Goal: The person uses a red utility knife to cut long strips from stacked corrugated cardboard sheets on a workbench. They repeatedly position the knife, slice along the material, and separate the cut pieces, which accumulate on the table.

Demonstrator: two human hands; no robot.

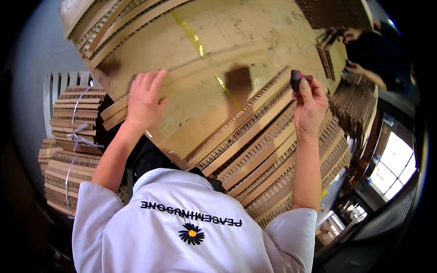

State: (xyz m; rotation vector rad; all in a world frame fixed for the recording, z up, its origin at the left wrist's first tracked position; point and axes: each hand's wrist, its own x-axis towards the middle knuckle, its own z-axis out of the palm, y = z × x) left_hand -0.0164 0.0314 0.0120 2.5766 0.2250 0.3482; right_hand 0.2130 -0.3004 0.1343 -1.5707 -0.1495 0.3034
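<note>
My left hand [146,99] is over the near left edge of the brown worktable [200,120], its fingers stretched and the thumb apart, slightly blurred. Beneath it lie flat cardboard strips [114,113], their ends sticking out past the table edge. I cannot tell if the palm presses on them. Raised above a row of corrugated cardboard strips [259,150], my right hand [310,107] pinches a small dark block with a dark red part [297,80] between thumb and fingers. The block's exact kind is not clear.
More cardboard strips [132,27] lie at the far left of the table. Tied cardboard bundles [75,123] stand at the left. Yellow tape [189,34] runs across the tabletop. Another person in dark clothes [382,57] works at the far right beside stacked cardboard [353,107].
</note>
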